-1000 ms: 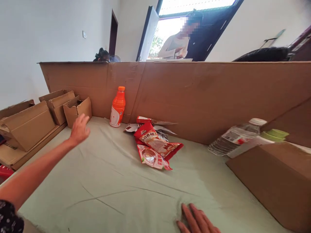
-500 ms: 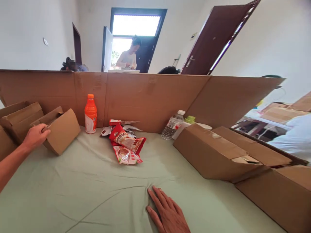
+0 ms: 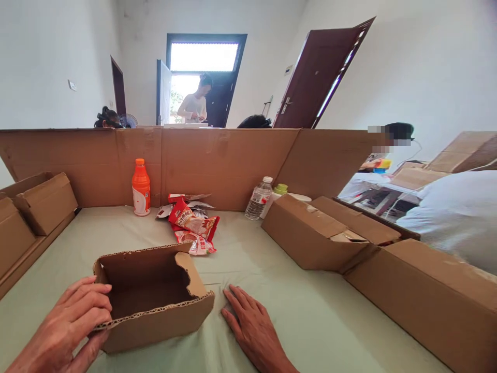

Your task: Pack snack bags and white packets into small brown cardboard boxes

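My left hand (image 3: 79,316) grips the near left corner of a small open-topped cardboard box (image 3: 159,324), fingers over its cut edge and thumb outside. The box stands in front of me, and no contents show in the part of its inside I can see. My right hand (image 3: 250,321) lies flat on the pale green cloth (image 3: 310,321), just right of the box, with nothing in it. Behind the box lie several red and white snack packets (image 3: 194,225), the lowest one partly hidden by its back wall. An orange bottle (image 3: 141,187) stands upright behind them, to the left.
A clear water bottle (image 3: 258,199) and a green-lidded container (image 3: 280,189) stand at the back. Cardboard boxes line the left (image 3: 48,207) and right (image 3: 427,290) sides. A tall cardboard panel (image 3: 221,166) closes off the back. People (image 3: 194,103) are beyond it.
My left hand has brought the small box from the left side to the front middle, beside my right hand. My right hand stays flat on the cloth. The view has shifted.
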Demonstrator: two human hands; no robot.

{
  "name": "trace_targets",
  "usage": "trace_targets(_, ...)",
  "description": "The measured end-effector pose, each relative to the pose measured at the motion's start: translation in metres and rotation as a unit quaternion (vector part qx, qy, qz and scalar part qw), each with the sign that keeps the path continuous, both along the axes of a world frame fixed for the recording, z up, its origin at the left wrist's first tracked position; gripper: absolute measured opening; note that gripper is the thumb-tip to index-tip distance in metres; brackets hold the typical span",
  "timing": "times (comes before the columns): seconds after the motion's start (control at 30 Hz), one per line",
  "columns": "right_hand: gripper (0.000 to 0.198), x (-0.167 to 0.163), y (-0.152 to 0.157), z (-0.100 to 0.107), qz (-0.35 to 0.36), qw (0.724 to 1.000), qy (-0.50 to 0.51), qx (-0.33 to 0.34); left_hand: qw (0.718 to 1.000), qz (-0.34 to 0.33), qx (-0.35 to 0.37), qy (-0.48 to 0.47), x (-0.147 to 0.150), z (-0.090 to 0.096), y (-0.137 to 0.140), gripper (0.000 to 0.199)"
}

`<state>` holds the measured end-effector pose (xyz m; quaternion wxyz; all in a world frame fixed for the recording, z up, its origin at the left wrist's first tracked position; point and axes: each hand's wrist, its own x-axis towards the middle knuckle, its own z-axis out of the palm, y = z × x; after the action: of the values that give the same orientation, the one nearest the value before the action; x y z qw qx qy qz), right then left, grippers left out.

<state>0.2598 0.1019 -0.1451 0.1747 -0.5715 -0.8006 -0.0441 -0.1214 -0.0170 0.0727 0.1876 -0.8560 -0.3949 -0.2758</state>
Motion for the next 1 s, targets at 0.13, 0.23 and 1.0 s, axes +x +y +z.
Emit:
trace_targets(0.13, 0.044, -0.002, 0.000, 0.002, -0.004, 1.000, 0.012, 0.000, 0.997, 0.042, 0.060, -0.008, -0.010, -0.012, -0.004, 0.020)
trace_targets(0.23, 0.042, -0.004, 0.000, 0.003, -0.011, 1.000, 0.014, 0.006, 0.993, 0.070, 0.062, -0.078, -0.007, -0.023, -0.012, 0.020)
trace_targets(1.0, 0.036, -0.016, -0.011, 0.039, -0.013, 0.999, 0.042, -0.031, 0.977, 0.117, 0.110, -0.139, 0.031, -0.048, -0.051, 0.019)
